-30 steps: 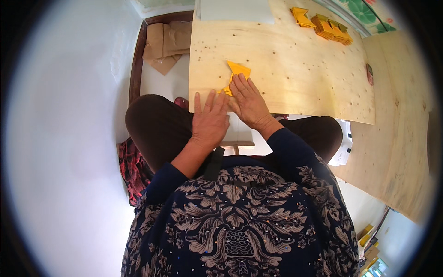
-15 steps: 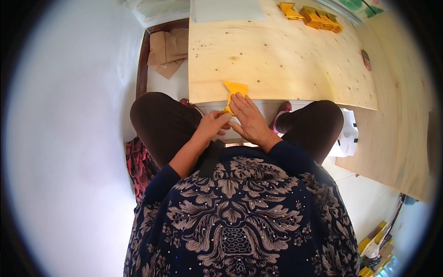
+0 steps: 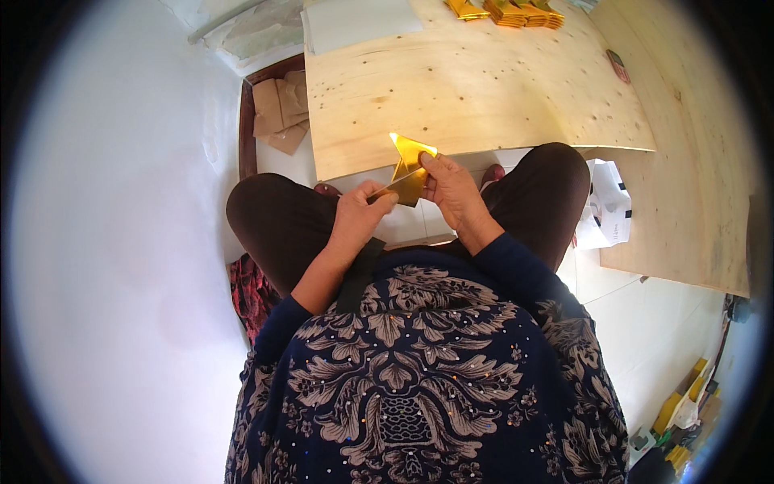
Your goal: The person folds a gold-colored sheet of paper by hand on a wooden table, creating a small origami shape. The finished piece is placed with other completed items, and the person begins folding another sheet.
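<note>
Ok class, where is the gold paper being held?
In the head view, the gold paper is just above centre, pinched by the left hand and right hand, by the near edge of the table.

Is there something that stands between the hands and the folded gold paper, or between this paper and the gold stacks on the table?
Nothing visible does. The left hand and right hand both hold the folded gold paper directly, and no object shows between it and the gold stacks at the far side of the table.
</note>
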A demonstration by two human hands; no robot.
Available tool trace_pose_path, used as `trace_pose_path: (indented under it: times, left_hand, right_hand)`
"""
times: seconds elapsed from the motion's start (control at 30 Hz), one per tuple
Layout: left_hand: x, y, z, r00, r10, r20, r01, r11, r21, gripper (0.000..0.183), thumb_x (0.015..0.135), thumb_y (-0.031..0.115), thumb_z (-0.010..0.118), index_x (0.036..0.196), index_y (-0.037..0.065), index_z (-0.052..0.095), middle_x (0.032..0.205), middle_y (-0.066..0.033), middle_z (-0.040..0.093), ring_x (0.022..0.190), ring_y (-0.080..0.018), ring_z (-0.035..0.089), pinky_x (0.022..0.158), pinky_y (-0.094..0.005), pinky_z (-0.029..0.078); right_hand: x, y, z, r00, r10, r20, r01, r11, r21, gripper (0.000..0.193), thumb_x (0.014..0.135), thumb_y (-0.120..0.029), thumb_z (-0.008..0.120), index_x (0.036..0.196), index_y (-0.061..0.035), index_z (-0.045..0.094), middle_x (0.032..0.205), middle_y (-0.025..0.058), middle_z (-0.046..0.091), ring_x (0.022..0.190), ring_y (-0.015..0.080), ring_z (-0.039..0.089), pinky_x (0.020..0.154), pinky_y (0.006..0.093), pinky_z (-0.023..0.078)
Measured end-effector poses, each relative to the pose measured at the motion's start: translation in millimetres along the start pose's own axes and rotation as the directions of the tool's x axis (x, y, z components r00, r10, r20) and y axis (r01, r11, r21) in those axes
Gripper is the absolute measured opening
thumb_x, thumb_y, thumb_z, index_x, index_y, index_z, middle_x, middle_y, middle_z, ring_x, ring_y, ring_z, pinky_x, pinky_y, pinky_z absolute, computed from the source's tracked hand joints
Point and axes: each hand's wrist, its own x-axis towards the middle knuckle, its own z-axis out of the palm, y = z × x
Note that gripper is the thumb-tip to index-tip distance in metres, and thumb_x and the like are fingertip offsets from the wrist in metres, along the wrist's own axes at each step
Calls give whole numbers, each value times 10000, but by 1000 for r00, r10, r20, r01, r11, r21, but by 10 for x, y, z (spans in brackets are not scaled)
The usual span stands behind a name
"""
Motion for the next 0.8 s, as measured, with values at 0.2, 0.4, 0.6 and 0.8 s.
trace_pose_path:
  times: [0.2,0.4,0.6,0.8]
  left_hand:
    - [-114,275,15,723,689,-49,-577,641,506,454,734,132,810,1135,78,606,1247,-129,540,976,-284,660,814,-359,535]
    - [-45,419,73,897,443,11,-392,782,484,320,750,82,801,1024,36,642,1097,-122,615,938,-251,665,833,-324,543]
    - [-85,451,151,951,307,19,-257,760,597,183,772,167,775,876,65,664,919,-85,642,856,-269,647,747,-366,506]
    - [-70,408,157,741,650,168,-371,188,909,135,759,179,748,825,110,653,832,-43,600,786,-260,599,761,-383,440]
  right_hand:
    - [-90,-40,37,991,-123,-57,123,992,-5,325,1003,-294,590,1233,-65,609,1052,31,684,945,128,655,848,312,521]
    - [-149,-4,95,984,-159,80,146,978,149,345,1029,-283,522,1276,-45,557,1131,71,654,1001,157,636,906,306,489]
    - [-121,-17,133,987,-151,56,134,962,237,477,1016,-304,536,1361,20,476,1243,119,605,1109,218,601,961,336,477]
    - [-142,29,220,842,-539,16,452,690,-566,762,888,-339,740,1457,35,398,1333,150,523,1124,201,582,876,313,504]
